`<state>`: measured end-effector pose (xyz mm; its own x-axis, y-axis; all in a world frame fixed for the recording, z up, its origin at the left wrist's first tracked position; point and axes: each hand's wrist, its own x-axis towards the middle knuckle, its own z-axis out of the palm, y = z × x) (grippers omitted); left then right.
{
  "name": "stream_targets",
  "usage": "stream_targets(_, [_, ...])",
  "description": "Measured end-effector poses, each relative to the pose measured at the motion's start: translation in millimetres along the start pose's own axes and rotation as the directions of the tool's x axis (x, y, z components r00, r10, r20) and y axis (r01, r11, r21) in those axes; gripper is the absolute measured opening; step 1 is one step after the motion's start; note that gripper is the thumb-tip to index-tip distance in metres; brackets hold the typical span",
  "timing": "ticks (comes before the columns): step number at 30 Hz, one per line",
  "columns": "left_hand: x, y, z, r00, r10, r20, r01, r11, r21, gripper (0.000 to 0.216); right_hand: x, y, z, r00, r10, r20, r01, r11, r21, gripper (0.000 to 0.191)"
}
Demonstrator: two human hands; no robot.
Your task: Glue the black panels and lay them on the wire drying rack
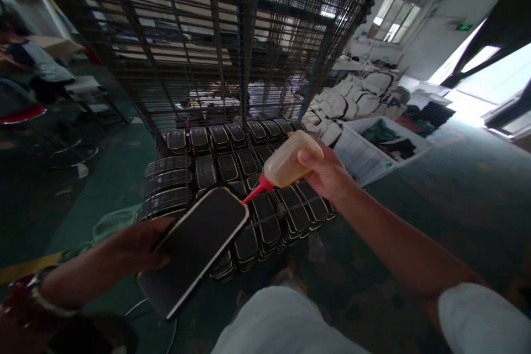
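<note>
My left hand (151,240) grips the left edge of a flat black panel (197,249) with rounded corners and a pale rim, held tilted in front of me. In my right hand (321,168) is a squeeze bottle (290,163), pale and translucent with a yellowish liquid inside. Its red nozzle (259,187) points down to the left, and the tip is at the panel's upper right corner. Whether the tip touches the rim I cannot tell for sure. Beneath, several similar black panels (265,221) lie in rows and stacks on a wire rack shelf.
The tall wire rack (240,38) leans up ahead, its upper shelves raised. To the right stand a white bin (365,155) with dark cloth and a heap of white pieces (348,97). At far left a person (41,63) sits near a stool (89,88).
</note>
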<state>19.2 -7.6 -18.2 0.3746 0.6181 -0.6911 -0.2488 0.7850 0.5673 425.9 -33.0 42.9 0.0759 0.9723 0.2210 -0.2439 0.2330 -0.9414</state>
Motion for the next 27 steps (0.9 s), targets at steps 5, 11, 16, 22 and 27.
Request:
stream_targets(5, [-0.7, -4.0, -4.1, 0.998, -0.07, -0.003, 0.07, 0.997, -0.027, 0.066, -7.2, 2.4, 0.1, 1.0, -0.003, -0.012, 0.003, 1.0, 0.004, 0.057])
stream_targets(11, [-4.5, -1.9, 5.6, 0.999, -0.05, -0.008, 0.05, 0.998, -0.028, 0.067, -11.9, 16.5, -1.3, 0.991, 0.001, -0.137, 0.009, 0.998, 0.07, 0.052])
stream_targets(16, [-6.9, -1.4, 23.6, 0.998, -0.068, 0.009, 0.068, 0.996, -0.063, 0.075, -17.0, 29.1, -3.0, 0.971, 0.026, -0.24, 0.0, 0.994, 0.11, 0.054])
stream_targets(22, [-8.7, -9.2, 43.7, 0.997, -0.031, -0.064, 0.028, 0.998, -0.047, 0.084, -32.3, 42.8, 0.1, 0.949, 0.063, -0.308, -0.013, 0.986, 0.164, 0.05])
stream_targets(27, [-9.1, -11.1, 50.9, 0.995, 0.007, -0.095, -0.01, 1.0, -0.022, 0.088, -44.8, 49.6, 9.7, 0.942, 0.097, -0.32, -0.035, 0.98, 0.194, 0.049])
